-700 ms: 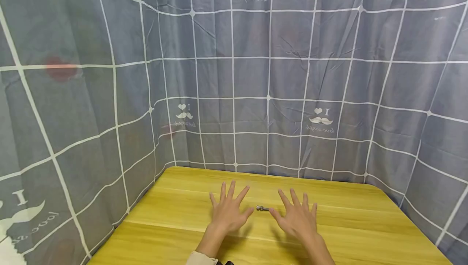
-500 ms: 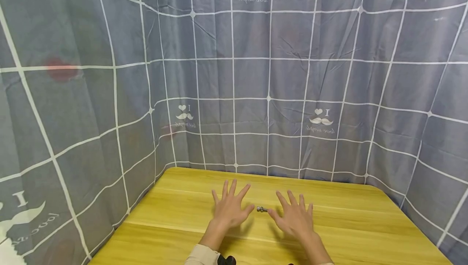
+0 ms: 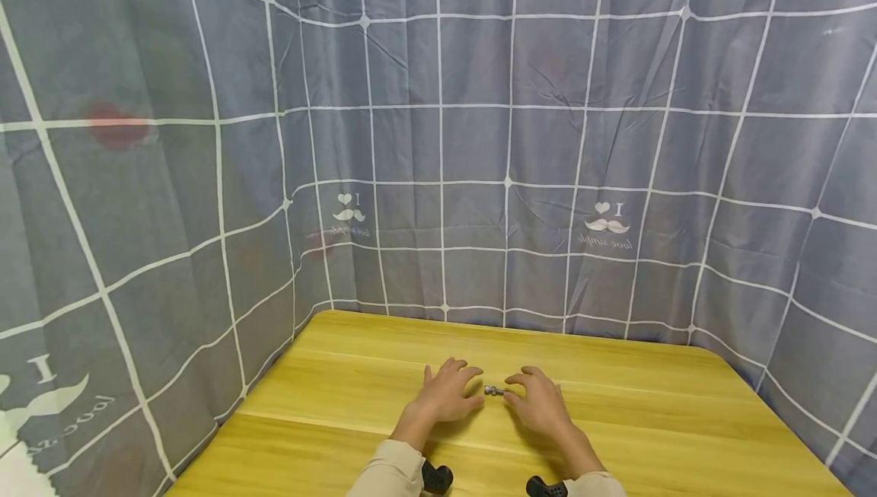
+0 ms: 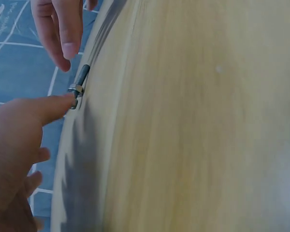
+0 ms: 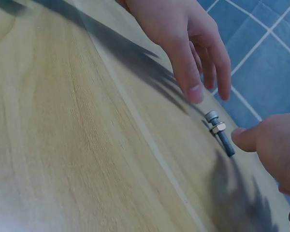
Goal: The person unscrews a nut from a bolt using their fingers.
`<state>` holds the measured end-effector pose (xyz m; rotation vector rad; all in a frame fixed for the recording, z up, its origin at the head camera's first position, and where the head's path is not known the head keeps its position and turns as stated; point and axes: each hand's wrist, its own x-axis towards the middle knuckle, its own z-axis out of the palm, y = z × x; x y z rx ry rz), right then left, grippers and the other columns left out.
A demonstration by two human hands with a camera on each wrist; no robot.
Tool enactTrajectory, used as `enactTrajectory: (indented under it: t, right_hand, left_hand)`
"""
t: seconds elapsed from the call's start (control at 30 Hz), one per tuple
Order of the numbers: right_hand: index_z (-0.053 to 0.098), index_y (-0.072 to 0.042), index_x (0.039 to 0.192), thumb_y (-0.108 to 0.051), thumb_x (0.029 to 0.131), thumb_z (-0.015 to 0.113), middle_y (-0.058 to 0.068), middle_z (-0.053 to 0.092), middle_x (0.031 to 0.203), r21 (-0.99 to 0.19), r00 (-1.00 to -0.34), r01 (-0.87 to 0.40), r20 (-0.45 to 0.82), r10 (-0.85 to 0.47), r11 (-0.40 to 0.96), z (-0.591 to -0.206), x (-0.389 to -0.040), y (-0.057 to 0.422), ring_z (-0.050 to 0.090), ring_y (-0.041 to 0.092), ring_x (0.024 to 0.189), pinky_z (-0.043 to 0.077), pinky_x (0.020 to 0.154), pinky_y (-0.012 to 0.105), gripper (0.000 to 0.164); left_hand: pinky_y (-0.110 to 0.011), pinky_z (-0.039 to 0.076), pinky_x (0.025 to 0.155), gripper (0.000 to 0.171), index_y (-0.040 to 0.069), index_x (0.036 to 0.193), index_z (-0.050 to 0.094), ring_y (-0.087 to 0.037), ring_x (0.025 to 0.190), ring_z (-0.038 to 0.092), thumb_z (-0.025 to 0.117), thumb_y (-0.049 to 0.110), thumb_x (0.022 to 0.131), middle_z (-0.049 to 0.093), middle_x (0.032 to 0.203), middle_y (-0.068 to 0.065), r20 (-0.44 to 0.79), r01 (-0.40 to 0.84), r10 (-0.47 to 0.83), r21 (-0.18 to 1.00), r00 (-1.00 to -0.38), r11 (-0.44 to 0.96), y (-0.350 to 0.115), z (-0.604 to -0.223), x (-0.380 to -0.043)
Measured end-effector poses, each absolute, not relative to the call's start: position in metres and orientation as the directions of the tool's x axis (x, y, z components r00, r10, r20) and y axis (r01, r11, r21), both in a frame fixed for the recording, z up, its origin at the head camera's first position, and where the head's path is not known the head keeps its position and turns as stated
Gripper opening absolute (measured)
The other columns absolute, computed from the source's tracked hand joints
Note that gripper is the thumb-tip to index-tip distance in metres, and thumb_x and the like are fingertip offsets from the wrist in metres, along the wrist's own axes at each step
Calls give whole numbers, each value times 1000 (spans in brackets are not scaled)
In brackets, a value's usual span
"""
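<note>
A small metal bolt (image 3: 492,390) lies on the yellow wood-grain table between both hands. In the right wrist view a hex nut (image 5: 218,127) sits partway along the threaded bolt (image 5: 225,141), near its round head. My left hand (image 3: 447,393) hovers on the head side, fingers loosely bent, thumb pointing at the bolt. On the threaded side, my right hand (image 3: 541,403) curves its fingers forward, thumb tip close to the bolt's end. Nothing is between the fingers of either hand. In the left wrist view, the left thumb overlaps the bolt's head (image 4: 73,105).
Grey curtains (image 3: 473,139) with white grid lines surround the table (image 3: 342,375) at the back and sides. Black devices (image 3: 436,477) are at both wrists, by the light sleeves (image 3: 390,470). Hand shadows fall across the tabletop.
Both hands had fingers spread wide and straight; now the fingers are bent and drawn in toward the bolt. More of the sleeves and wrist devices shows. The bolt stays on the table.
</note>
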<state>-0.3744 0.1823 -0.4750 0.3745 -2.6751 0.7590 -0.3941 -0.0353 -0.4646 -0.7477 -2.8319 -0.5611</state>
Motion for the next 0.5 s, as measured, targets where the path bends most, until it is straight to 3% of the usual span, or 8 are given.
enactTrajectory:
  t: [0.17,0.5]
  right_hand:
    - [80,-8,103,-13,91,81,29,62,130,-505,-911,-337,387,-141,795,-484,-380,180,57,51,121,33,99,77,13]
    - [81,-10,90,-8,87,83,25,67,121,-537,-887,-366,448,-110,760,-496,-389,178,60,50,117,33,101,75,4]
  left_hand:
    - [-77,30,103,30,17,122,75,-32,129,55,77,31,96,63,133,-7,252,501,434,394,-865,770,-27,-471,-397]
    - [-80,19,105,5,18,90,83,-38,120,61,86,18,87,73,111,-1,309,446,321,602,-895,663,-13,-478,-411]
